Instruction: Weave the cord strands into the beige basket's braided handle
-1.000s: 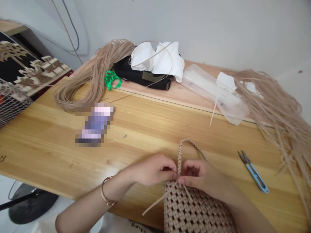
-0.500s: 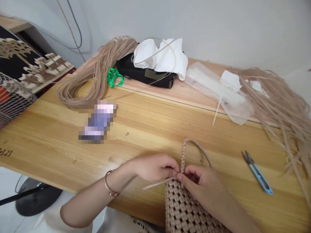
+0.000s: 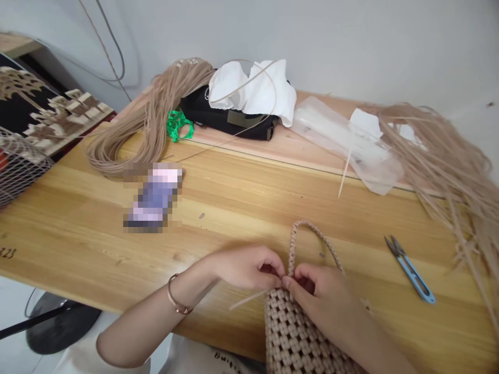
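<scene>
A tan woven basket bag (image 3: 286, 332) stands at the table's front edge, its braided handle (image 3: 293, 244) arching up behind my hands. At the foot of the handle, my left hand (image 3: 253, 267) is closed in a pinch on a thin tan strip (image 3: 247, 299), whose free end sticks out to the left. My right hand (image 3: 323, 291) is closed at the bag's rim beside the handle, thumb and forefinger meeting my left fingertips. What lies between the right fingertips is mostly hidden by the fingers.
Blue thread snips (image 3: 413, 275) lie to the right on the wooden table (image 3: 218, 192). A blurred-out phone (image 3: 156, 197) lies left. Along the back are bundles of tan strips (image 3: 152, 124), a black pouch (image 3: 222, 117) under white paper, green netting (image 3: 179, 126) and a clear plastic bag (image 3: 351, 150).
My left fingers have closed further over the strip, so less of it shows near the fingertips. The whole view has shifted slightly; both hands stay at the handle's foot.
</scene>
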